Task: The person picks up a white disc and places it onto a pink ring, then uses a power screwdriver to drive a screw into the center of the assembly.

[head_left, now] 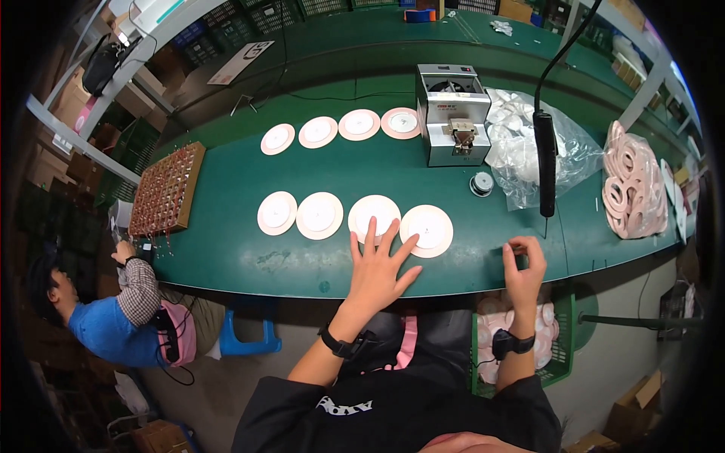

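My left hand (379,266) lies palm down with its fingers spread. Its fingertips touch the two rightmost round discs of the near row: one pale pink disc (364,205) and the disc beside it (435,240), each with a smaller white disc at its centre. My right hand (526,268) hovers at the table's front edge with its fingers curled in; whatever they may hold is too small to make out. Just above it hangs a black electric screwdriver (545,166), its thin bit pointing down. A grey box-shaped screw feeder (455,113) stands beyond the near row.
A far row of pink-rimmed discs (317,132) lies behind. A small round metal dish (481,183), a clear bag of white parts (521,136) and bagged pink rings (634,185) are rightward. Leftward are a tray (166,189) and a co-worker (124,317). A green basket (563,355) holds discs below.
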`<state>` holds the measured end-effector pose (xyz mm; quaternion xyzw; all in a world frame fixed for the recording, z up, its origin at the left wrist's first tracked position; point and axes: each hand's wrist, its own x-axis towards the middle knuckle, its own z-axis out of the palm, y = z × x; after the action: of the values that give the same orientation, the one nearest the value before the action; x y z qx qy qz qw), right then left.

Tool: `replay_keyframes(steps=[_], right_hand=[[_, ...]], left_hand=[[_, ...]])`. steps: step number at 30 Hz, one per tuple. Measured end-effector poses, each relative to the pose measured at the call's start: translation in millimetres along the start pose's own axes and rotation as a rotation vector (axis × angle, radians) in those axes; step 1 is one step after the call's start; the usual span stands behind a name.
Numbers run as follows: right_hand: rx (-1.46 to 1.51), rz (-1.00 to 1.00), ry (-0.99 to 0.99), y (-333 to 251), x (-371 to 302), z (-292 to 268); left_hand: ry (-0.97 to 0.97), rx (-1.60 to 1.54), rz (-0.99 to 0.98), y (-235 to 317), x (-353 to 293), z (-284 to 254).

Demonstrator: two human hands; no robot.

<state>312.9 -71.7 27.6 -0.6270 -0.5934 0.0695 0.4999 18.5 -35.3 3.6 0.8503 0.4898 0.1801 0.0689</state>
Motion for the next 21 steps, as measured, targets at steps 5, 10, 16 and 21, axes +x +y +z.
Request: replay_keyframes(steps=[5, 10, 16, 21], right_hand=[[-0.276, -0.313, 0.054, -39.2, 86.4, -36.7], [-0.363, -0.254, 0.104, 28.9, 143.4, 7.1], [-0.16, 0.102, -0.067, -2.7, 148.0, 11.6], [0.504, 0.01, -0.071, -68.1, 157.3, 11.9]], left_hand=[[0.056, -0.031, -0.004, 3.5, -4.1, -7.5], [0.162, -0.143, 0.017, -4.1, -5.6, 0.2], [0.217, -0.182, 0.093, -10.2, -14.3, -0.8], [0.18, -0.21, 0.162, -13.0, -15.2, -5.0]])
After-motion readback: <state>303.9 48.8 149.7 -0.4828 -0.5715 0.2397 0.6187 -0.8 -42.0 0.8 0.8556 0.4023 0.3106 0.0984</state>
